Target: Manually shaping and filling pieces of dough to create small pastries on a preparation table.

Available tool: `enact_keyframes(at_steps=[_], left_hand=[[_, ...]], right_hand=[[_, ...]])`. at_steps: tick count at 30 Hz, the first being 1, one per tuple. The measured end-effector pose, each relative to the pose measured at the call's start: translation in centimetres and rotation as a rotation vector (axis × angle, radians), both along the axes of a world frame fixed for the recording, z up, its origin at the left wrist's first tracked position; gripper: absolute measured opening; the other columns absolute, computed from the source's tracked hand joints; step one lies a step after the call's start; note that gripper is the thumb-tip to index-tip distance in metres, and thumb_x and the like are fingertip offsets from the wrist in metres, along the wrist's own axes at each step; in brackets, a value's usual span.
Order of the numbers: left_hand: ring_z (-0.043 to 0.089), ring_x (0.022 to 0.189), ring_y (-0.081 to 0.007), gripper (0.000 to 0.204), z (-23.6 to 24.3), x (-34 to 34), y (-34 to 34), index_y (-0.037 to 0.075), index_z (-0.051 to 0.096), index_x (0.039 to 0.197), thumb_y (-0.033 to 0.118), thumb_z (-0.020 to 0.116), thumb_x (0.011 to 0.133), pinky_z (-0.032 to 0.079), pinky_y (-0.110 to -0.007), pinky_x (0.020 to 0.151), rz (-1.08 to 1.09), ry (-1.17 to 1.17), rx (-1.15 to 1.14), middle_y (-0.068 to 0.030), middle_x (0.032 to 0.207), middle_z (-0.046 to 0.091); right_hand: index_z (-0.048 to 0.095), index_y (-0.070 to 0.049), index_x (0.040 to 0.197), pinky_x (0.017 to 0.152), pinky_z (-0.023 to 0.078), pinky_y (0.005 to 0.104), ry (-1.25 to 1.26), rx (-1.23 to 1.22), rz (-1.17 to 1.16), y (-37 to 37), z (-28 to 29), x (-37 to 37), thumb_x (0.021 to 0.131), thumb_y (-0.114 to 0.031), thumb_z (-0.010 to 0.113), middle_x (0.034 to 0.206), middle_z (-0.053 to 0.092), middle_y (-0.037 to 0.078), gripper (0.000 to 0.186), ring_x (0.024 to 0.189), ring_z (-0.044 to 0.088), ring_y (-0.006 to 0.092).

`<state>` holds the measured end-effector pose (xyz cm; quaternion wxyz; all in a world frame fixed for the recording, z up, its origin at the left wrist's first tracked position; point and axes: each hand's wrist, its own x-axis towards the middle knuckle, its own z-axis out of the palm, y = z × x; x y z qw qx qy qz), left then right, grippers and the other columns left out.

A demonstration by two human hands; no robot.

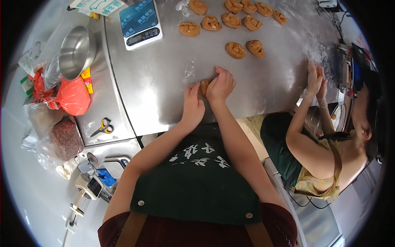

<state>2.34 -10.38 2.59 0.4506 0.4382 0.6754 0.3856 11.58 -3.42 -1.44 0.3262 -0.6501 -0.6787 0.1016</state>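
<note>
On the steel worktop (148, 90) a small lump of brown dough (204, 88) sits between my two hands. My left hand (193, 105) curls at its left side, fingers together and touching it. My right hand (220, 86) cups it from the right with bent fingers, hiding part of it. Farther back lie several shaped brown dough pieces (211, 23) with pale bits in them, two nearer ones (235, 50) apart from the rest. Thin patches of white flour (190, 68) mark the steel.
At left are a scale (141, 24), steel bowl (77, 52), red bag (74, 95), scissors (103, 127) and a bagged granular block (66, 138). At right, close by, a co-worker's gloved hands (314, 82) are held together over the worktop edge, near equipment with cables (345, 53).
</note>
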Motion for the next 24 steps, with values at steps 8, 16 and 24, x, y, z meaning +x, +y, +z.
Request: enact_keyframes(at_steps=[8,16,24], left_hand=[[0.055,0.091,-0.0305,0.045,-1.4,-1.4,2.2,-0.004,0.054,0.115,-0.01,0.038,0.074,0.045,-0.035,0.085,-0.193,0.11,0.024,-0.0183,0.102,0.052],[0.045,0.107,-0.0379,0.055,0.8,0.2,-1.3,-0.006,0.044,0.125,-0.012,0.04,0.07,0.04,-0.039,0.093,-0.201,0.091,0.005,-0.0237,0.118,0.042],[0.054,0.094,-0.0285,0.048,-1.4,-1.1,2.2,-0.002,0.052,0.118,-0.009,0.038,0.074,0.044,-0.032,0.084,-0.267,0.141,0.056,-0.0165,0.104,0.052]], right_hand=[[0.056,-0.008,0.102,0.077,0.036,0.0433,0.005,-0.082,-0.037,0.4,1.0,-0.3,0.072,-0.002,0.054,0.095,0.058,0.008,0.031,0.09,0.054,0.0283],[0.056,-0.008,0.101,0.075,0.036,0.0427,0.098,-0.107,-0.097,-1.5,0.6,0.2,0.072,-0.002,0.054,0.094,0.058,0.008,0.03,0.089,0.054,0.0286],[0.056,-0.007,0.103,0.074,0.036,0.0422,0.006,-0.033,-0.035,-1.6,-0.7,0.8,0.072,-0.002,0.053,0.093,0.057,0.009,0.031,0.088,0.054,0.0295]])
